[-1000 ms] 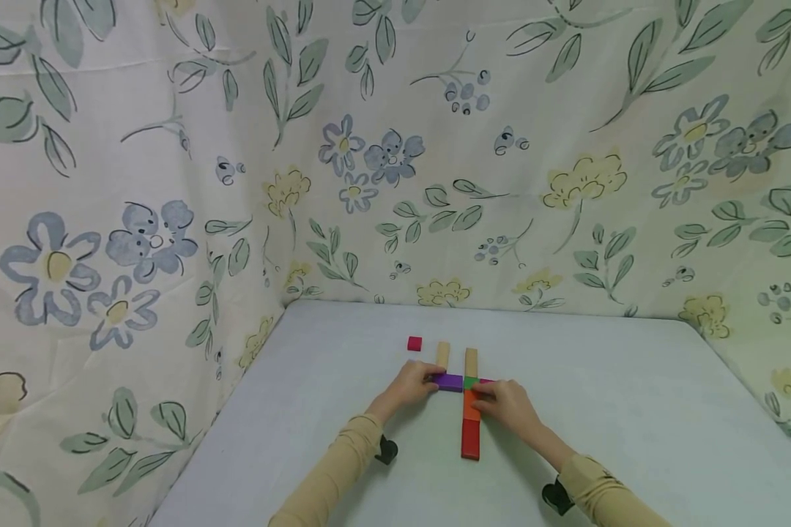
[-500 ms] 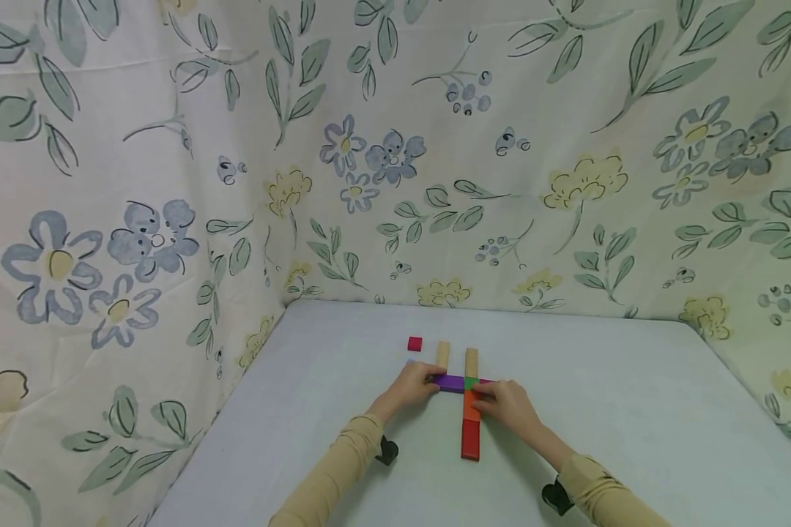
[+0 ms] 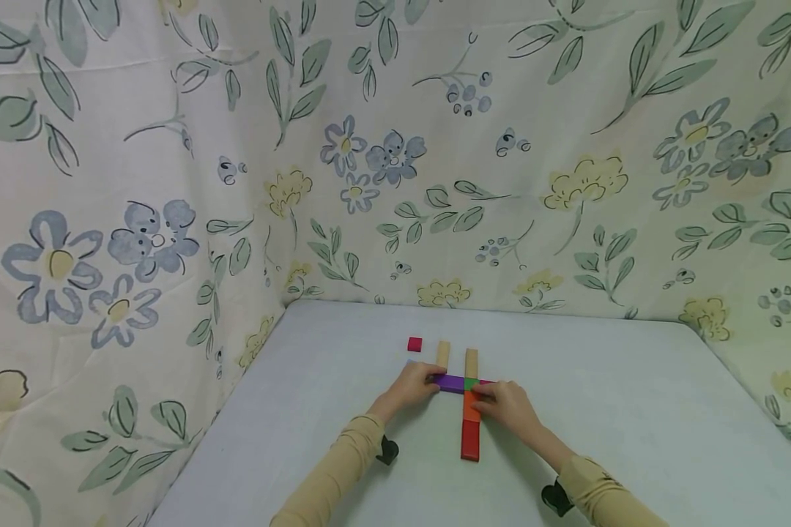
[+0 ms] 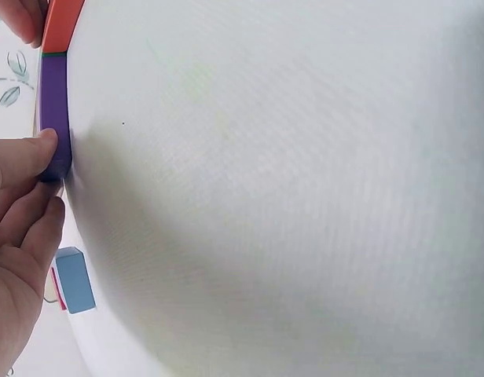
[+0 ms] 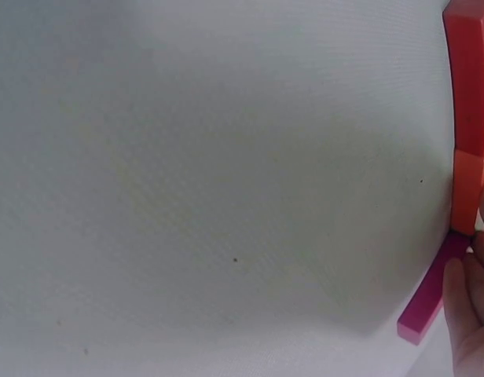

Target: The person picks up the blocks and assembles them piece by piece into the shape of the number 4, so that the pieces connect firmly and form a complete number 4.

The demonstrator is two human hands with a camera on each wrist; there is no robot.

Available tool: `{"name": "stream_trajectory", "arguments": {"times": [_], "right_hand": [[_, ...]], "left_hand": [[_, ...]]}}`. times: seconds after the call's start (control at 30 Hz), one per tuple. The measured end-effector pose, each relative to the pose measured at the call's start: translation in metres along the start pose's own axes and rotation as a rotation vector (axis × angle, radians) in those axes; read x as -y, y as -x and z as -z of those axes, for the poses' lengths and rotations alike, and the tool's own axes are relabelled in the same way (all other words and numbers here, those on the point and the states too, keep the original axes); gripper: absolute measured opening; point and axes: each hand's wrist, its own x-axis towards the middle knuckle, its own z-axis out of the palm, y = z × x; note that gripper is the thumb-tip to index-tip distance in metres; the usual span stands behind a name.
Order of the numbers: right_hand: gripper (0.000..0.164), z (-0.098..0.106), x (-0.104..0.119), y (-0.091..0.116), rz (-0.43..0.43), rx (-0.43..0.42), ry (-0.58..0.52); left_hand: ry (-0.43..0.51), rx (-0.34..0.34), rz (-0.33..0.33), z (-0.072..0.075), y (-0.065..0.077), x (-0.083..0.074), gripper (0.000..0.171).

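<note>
My left hand (image 3: 414, 382) pinches the left end of a purple block (image 3: 452, 383) with thumb and fingers. Its other end meets a small green block (image 3: 471, 383). My right hand (image 3: 509, 401) has its fingertips on the orange block (image 3: 472, 407) and the green one; I cannot tell whether they grip or only rest there. A red block (image 3: 471, 440) continues the row toward me. To the right of the green block lies a magenta block (image 5: 435, 292), partly covered by the right fingers in the right wrist view.
Two plain wooden blocks, one on the left (image 3: 443, 356) and one on the right (image 3: 471, 361), extend away behind the row. A red cube (image 3: 414, 344) lies farther left. A light blue block (image 4: 75, 280) sits by my left hand. Floral cloth (image 3: 435, 146) hangs behind the white table (image 3: 606, 410).
The purple block has shifted slightly right, and the thin gap beside the green block has closed. An edge of the blue block has come into sight behind my left hand.
</note>
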Motion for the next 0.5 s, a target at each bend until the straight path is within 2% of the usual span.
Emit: {"name": "stream_trajectory", "arguments": {"times": [0.5], "right_hand": [[0.029,0.0019,0.0014,0.0023,0.023,-0.011,0.000]], "left_hand": [[0.029,0.009,0.030,0.0032,-0.0007,-0.0046,0.036]]}}
